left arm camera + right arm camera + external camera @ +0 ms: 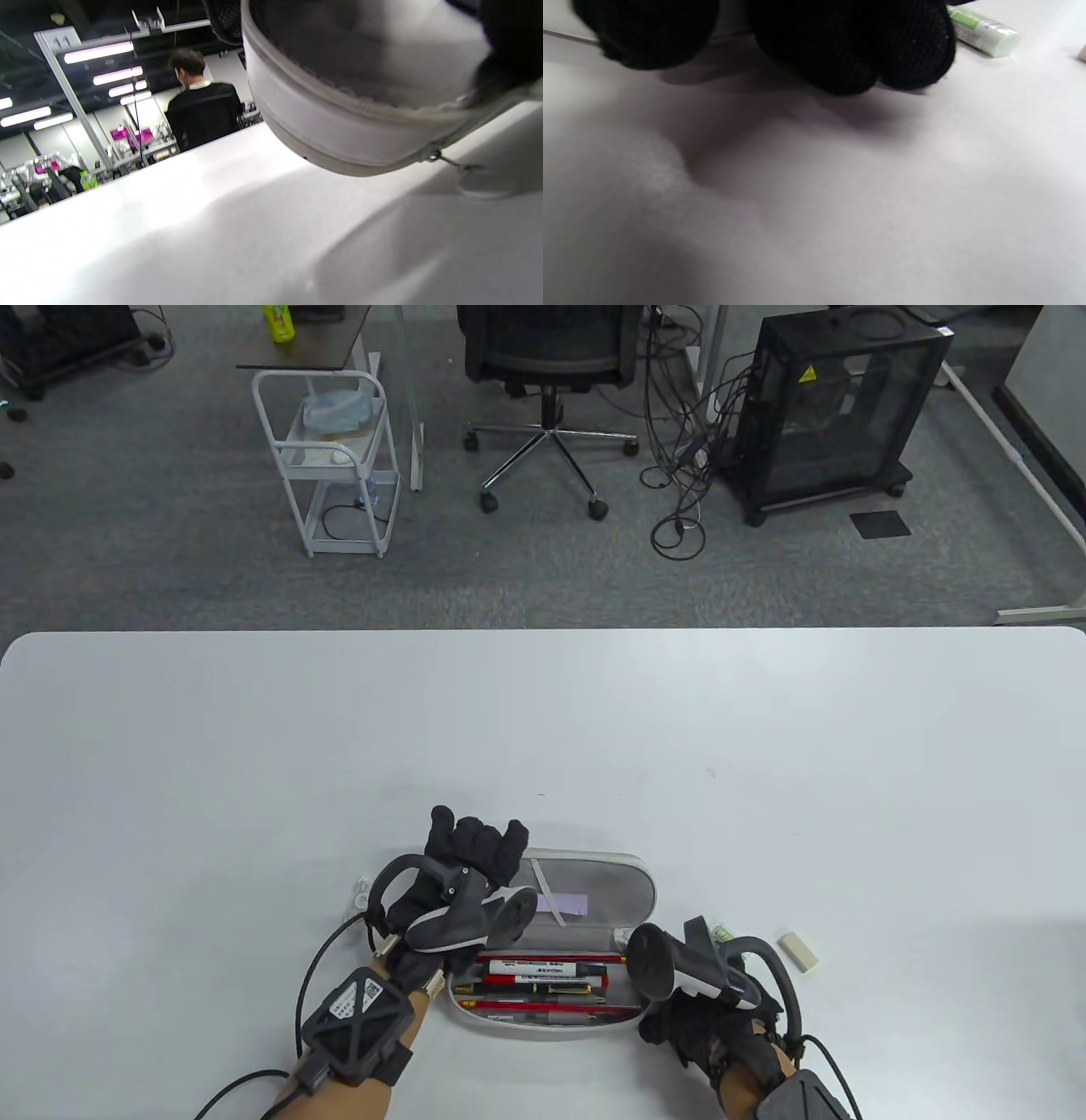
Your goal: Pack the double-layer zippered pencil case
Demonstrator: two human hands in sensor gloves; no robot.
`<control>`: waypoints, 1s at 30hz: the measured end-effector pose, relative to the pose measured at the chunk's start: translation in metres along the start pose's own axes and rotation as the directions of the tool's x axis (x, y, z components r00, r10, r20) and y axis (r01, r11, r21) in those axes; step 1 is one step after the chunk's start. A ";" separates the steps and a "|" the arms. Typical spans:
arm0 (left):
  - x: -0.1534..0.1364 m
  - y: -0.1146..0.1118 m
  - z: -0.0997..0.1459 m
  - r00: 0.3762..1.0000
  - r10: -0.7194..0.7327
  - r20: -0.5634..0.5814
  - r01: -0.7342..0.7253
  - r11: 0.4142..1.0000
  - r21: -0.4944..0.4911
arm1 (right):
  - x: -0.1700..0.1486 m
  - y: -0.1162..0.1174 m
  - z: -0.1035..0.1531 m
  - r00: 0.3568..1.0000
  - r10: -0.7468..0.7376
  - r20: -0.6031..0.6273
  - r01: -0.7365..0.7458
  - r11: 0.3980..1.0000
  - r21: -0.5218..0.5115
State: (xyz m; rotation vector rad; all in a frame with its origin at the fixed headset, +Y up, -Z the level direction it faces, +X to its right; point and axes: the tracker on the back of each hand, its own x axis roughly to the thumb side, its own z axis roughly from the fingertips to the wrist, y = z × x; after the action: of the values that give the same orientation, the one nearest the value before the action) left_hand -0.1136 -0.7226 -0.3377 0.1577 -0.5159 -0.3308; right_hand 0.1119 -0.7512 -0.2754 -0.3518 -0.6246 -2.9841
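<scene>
Eraser lies just right of the right hand

Open pencil case runs left-right; left hand grips its lid end; right hand's grip cannot be told; eraser nearest it.

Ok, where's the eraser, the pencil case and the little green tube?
eraser (798, 952), table view, middle of its top.
pencil case (632, 875), table view, rim of its open lid.
green tube (982, 29), right wrist view, its label.

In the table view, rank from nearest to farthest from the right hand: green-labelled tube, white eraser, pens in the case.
1. Green-labelled tube, just beyond the right hand.
2. Pens, to its left in the case's near half.
3. White eraser, out to its right.
</scene>
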 end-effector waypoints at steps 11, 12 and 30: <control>0.004 0.031 0.049 0.964 0.126 0.235 -0.154 0.982 0.106 | 0.007 0.004 -0.002 0.998 0.065 -0.008 -0.065 0.998 -0.010; 0.005 0.033 0.053 0.951 0.151 0.268 -0.182 0.979 0.093 | 0.007 0.004 -0.003 0.998 0.062 -0.007 -0.063 0.998 -0.009; 0.045 0.046 0.070 0.955 0.173 0.241 -0.209 0.969 0.134 | -0.022 0.001 -0.002 0.988 -0.154 0.013 0.154 0.988 0.035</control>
State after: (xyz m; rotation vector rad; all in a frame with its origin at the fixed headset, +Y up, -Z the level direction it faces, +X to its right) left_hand -0.0996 -0.6994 -0.2463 0.2230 -0.7796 -0.1171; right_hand 0.1329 -0.7520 -0.2816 -0.3397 -0.7360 -3.1146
